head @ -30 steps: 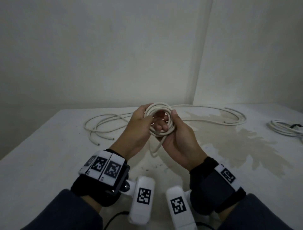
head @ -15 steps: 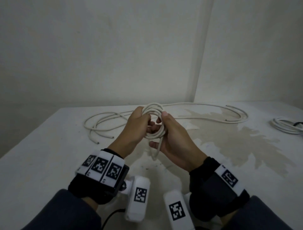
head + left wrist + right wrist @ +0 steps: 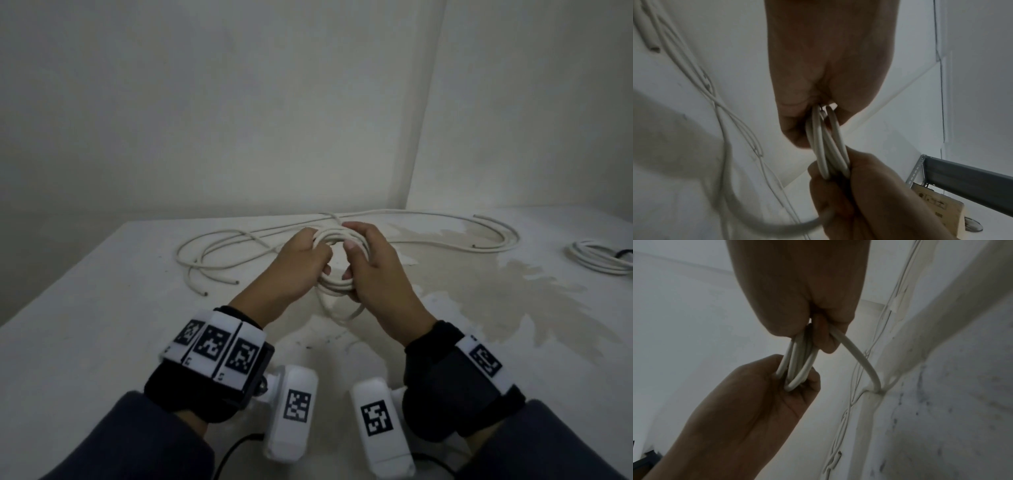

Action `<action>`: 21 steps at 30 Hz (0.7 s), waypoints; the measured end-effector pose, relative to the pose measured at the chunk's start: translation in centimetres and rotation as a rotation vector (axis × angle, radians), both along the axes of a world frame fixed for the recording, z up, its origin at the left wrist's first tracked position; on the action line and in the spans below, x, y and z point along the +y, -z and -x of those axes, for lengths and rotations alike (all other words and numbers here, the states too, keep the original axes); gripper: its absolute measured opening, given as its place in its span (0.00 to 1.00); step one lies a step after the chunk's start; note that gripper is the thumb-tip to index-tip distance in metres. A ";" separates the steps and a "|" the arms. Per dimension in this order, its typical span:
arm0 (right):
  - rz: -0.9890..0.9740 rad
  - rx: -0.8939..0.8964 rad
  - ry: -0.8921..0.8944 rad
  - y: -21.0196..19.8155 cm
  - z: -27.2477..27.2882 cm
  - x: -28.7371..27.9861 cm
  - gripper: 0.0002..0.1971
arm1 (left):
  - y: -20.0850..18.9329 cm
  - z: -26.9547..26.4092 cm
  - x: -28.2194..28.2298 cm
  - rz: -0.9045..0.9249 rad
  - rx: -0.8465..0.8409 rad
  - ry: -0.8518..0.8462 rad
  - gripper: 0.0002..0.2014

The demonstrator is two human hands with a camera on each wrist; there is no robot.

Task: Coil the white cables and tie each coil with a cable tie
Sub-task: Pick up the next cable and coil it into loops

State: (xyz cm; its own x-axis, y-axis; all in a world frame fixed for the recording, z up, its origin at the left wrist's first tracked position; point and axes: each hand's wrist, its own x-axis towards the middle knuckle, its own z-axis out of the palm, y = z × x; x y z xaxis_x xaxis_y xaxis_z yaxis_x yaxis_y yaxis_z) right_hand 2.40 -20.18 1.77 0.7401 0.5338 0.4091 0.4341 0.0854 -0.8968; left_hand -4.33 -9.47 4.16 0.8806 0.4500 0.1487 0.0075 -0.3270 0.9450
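A small coil of white cable is held above the table between both hands. My left hand grips its left side, fingers curled round the strands. My right hand grips the right side, thumb over the loops. A loose tail of the same cable hangs from the coil's lower edge down to the table, and shows in the right wrist view as a curved tail. No cable tie is visible.
Loose white cables sprawl over the far left of the white table, and another long cable curves across the far right. A bundled white cable lies at the right edge. A stain marks the tabletop on the right.
Both hands have turned the coil and regripped it on opposite sides, with the right thumb now over the loops. The hanging tail looks shorter and curls under the coil.
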 end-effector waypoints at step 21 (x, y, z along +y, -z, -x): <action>-0.071 0.028 0.007 -1.6 -1.3 -1.9 0.08 | -0.4 0.9 1.5 0.138 -0.113 0.159 0.10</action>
